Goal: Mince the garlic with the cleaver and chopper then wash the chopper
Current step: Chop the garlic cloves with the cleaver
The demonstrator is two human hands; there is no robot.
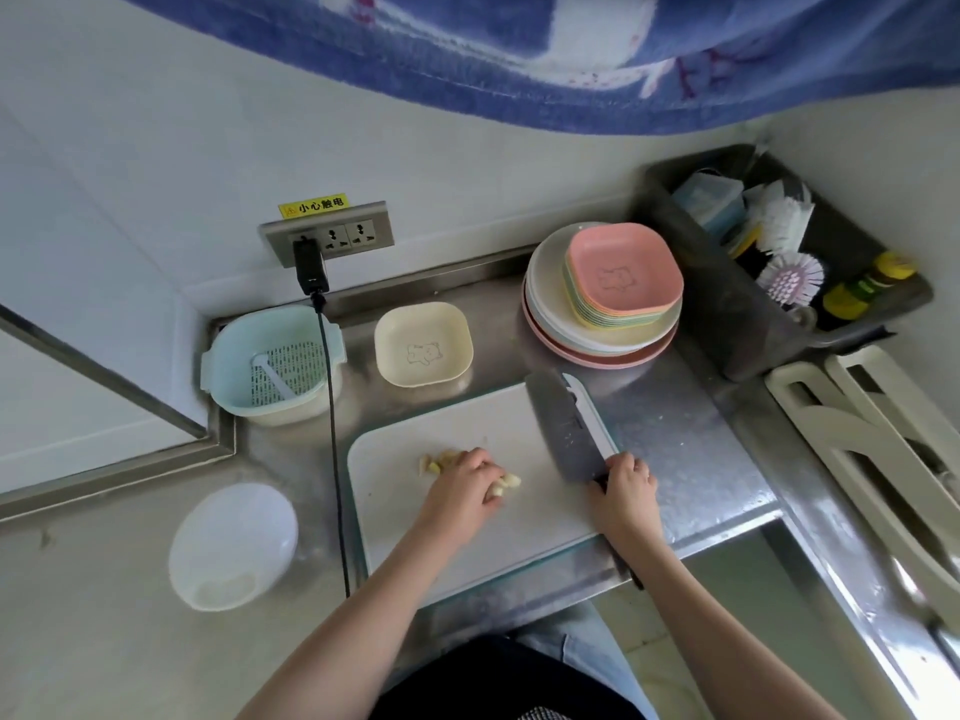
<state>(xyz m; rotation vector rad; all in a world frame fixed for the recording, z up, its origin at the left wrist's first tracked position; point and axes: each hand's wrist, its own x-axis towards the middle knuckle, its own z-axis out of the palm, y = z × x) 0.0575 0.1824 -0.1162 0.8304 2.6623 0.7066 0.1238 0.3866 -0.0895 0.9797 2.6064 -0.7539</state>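
**Garlic pinned, cleaver parked just to its right**

Here we go: left hand (pixel 470 478) is down on the cutting board (pixel 395 522), fingers curled over the garlic (pixel 506 483), holding the pieces in place. A few more bits show at the hand's far-left side, w/ the rest hidden under the knuckles. Right hand (pixel 626 483) is wrapped round the handle of the cleaver (pixel 563 433), firm grip; blade lies flat-ish on the board, though I can't tell if it's fully resting.

Key relation: garlic sits left of the blade, near but apart, a strip of bare board between them. Cleaver's long axis runs from the right hand away toward the board's far-right corner, tip pointing at the plate stack (pixel 602 309). So the right hand is the one to swing the blade left onto the pile; left hand's fingertips are the closest thing in its path. My read, that's the risk.

Room: board's near-left half is open, plenty of space to spread the mince. Right edge of the board is just under the blade, and the bench (pixel 691 439) drops off close behind the right wrist. A black cable (pixel 332 433) hangs down along the board's left edge, so watch that side. Beige dish (pixel 422 343) and a blue strainer basket (pixel 272 363) sit beyond the board, well clear. Chopper: can't pick it out for sure. Mincing looks barely begun, pieces still chunky.
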